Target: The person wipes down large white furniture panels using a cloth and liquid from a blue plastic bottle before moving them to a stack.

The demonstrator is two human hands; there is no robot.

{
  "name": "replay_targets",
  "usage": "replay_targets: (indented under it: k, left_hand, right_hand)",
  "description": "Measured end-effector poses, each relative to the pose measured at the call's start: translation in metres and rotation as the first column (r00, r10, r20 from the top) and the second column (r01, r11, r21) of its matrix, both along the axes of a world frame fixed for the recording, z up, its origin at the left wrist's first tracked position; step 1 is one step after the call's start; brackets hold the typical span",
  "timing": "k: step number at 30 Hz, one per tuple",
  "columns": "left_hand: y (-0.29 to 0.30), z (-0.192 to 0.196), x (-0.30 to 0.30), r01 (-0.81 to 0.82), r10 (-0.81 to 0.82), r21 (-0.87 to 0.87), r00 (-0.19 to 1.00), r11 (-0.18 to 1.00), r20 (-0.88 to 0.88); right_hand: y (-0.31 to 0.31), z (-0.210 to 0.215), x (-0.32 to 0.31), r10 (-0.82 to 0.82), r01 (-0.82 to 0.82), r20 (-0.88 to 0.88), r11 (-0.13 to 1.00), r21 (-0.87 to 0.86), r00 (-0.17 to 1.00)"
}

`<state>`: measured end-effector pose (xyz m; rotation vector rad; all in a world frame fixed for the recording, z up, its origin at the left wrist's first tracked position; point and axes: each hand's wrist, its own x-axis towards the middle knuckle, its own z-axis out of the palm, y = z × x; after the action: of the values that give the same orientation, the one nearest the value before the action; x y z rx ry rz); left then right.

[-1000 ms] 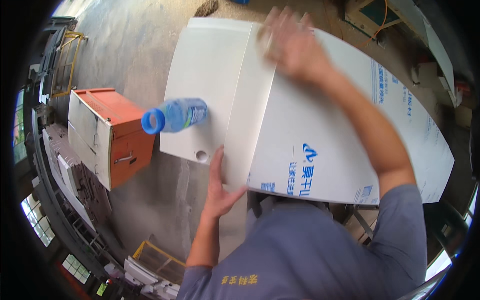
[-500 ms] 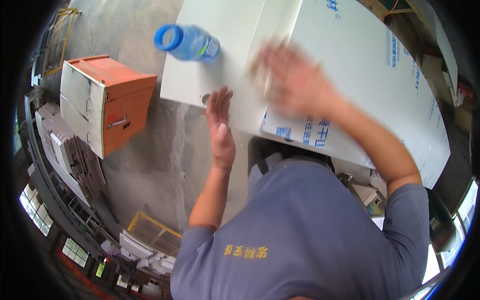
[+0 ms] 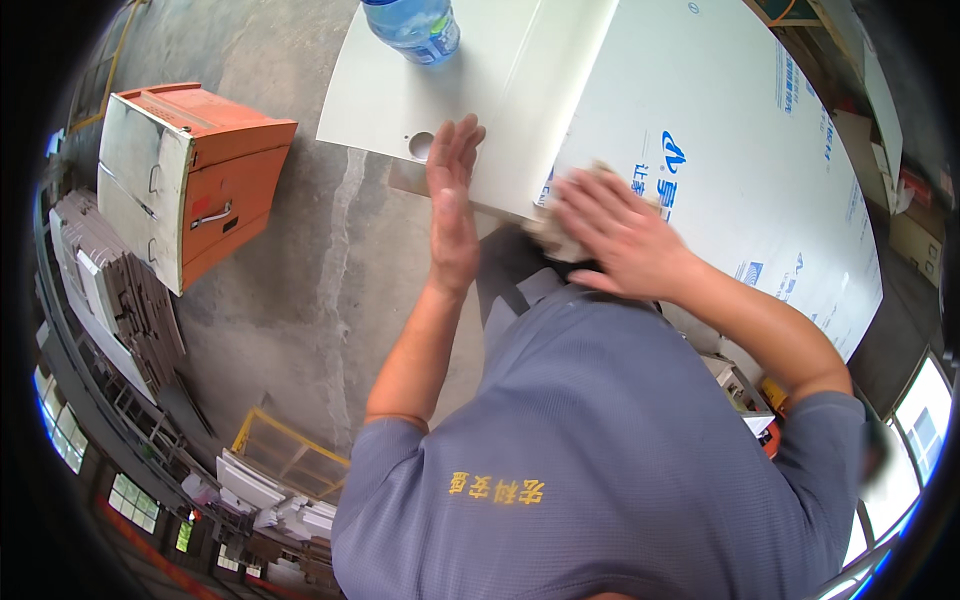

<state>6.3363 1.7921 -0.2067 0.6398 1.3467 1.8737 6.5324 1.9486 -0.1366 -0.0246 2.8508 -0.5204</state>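
My left hand (image 3: 453, 205) lies flat with fingers together on the near edge of a white panel (image 3: 470, 90), beside a round hole (image 3: 421, 145) in it. My right hand (image 3: 620, 235) presses a crumpled beige rag (image 3: 560, 235) against the near edge of a larger white board (image 3: 720, 130) with blue printing, which overlaps the panel. A blue-tinted plastic water bottle (image 3: 412, 25) stands on the panel at the far side.
An orange and white metal cabinet (image 3: 185, 175) stands on the concrete floor (image 3: 300, 290) to the left. Stacked grey panels (image 3: 120, 300) lie at far left. A yellow frame (image 3: 285, 450) and white parts sit lower left. Cardboard and clutter line the right edge.
My right hand has swept with the rag from the far part of the printed board down to its near edge. The view has tilted down toward my body.
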Motion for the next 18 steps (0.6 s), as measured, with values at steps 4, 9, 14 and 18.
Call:
replay_targets:
  k: [4,9,14,18]
  left_hand:
    - [-0.003,0.003,-0.001,0.005,-0.005,0.006,1.0,1.0,0.015]
    - [-0.01,0.009,-0.002,0.008,-0.01,-0.06,0.999,0.998,-0.032]
    - [0.011,0.023,0.007,-0.072,0.055,-0.039,0.944,0.997,-0.325]
    - [0.041,0.05,0.017,-0.019,0.038,0.044,0.876,0.999,-0.481]
  right_hand:
    - [-0.016,-0.002,-0.027,0.0,0.0,-0.066,1.0,-0.006,0.998]
    - [0.013,-0.012,0.149,-0.054,0.042,0.064,0.985,0.169,0.997]
    - [-0.003,0.0,0.035,-0.185,0.175,-0.04,0.966,-0.189,0.982]
    - [-0.01,-0.002,-0.015,-0.097,0.089,-0.201,0.995,-0.046,0.975]
